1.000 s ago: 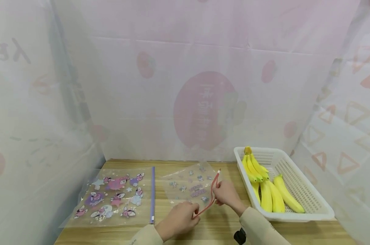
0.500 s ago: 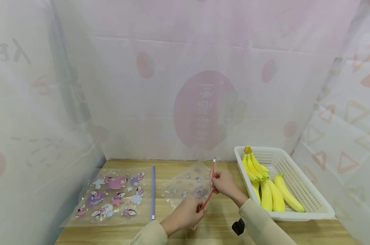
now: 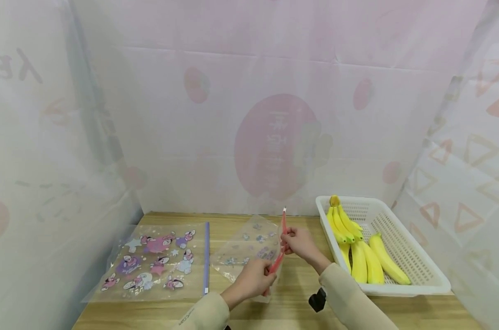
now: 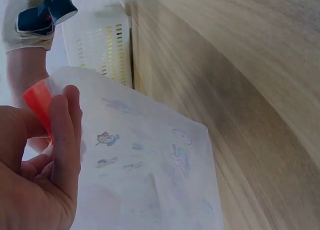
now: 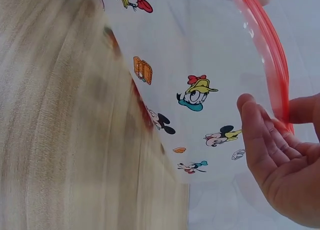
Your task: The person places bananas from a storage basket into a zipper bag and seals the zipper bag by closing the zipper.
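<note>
A clear zipper bag (image 3: 243,245) with small cartoon prints is held by its red zip edge (image 3: 284,223), which stands tilted upward. My left hand (image 3: 252,278) pinches the near part of that edge between thumb and fingers. Farther along, my right hand (image 3: 300,244) pinches the same edge. In the left wrist view, the bag (image 4: 145,175) hangs beside the left fingers. The right wrist view shows the right thumb (image 5: 302,110) against the red strip (image 5: 275,60), with fingers on the other side. Printed ducks and mice show on the bag there.
A second, larger zipper bag (image 3: 158,263) with a purple zip edge (image 3: 206,256) lies flat on the wooden table (image 3: 291,311) at the left. At the right stands a white basket (image 3: 423,256) holding several bananas (image 3: 373,263). Printed cloth walls (image 3: 183,137) enclose the table.
The red zip edge has swung more upright and shifted left, and its two sides look closer together. Both hands have moved slightly up with it, keeping their pinch. The bananas and purple-edged bag stay put.
</note>
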Motion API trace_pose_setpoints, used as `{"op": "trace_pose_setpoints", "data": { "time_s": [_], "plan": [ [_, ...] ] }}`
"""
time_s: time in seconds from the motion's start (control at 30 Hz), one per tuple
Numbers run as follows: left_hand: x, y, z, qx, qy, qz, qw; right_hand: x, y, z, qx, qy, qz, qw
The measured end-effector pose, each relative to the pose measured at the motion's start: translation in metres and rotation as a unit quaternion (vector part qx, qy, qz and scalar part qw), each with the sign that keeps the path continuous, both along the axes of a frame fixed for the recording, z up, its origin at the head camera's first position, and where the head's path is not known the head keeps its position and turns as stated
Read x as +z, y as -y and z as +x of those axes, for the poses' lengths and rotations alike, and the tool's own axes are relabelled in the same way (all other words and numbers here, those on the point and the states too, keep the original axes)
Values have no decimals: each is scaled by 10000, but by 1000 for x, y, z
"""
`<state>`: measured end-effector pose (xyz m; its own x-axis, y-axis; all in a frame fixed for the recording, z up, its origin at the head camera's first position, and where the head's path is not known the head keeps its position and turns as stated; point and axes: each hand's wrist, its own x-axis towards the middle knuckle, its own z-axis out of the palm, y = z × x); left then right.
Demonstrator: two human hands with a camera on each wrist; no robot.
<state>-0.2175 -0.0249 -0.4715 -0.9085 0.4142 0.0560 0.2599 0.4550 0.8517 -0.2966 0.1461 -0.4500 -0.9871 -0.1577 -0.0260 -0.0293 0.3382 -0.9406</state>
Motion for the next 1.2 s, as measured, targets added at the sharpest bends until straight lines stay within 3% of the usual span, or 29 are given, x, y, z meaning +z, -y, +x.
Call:
{"op": "trace_pose_setpoints", "data": {
  "time_s": [0.37, 0.67, 0.93, 1.1, 1.2],
  "plan": [
    [-2, -2, -12, 183, 832, 664, 9942, 5, 2, -3, 416, 66, 13, 9991],
    [-5, -2, -21, 171, 985, 1004, 9899, 0, -5, -12, 849, 109, -340, 9957],
    [0, -2, -25, -78, 1514, 1578, 9758, 5, -11, -12, 1116, -62, -344, 9931],
    [2, -2, -23, -206, 1561, 1679, 9731, 10, -13, -10, 1030, -78, -388, 9939],
    [2, -5, -22, -165, 1411, 1625, 9764, 9, -12, -9, 1032, -57, -295, 9942]
  ]
}}
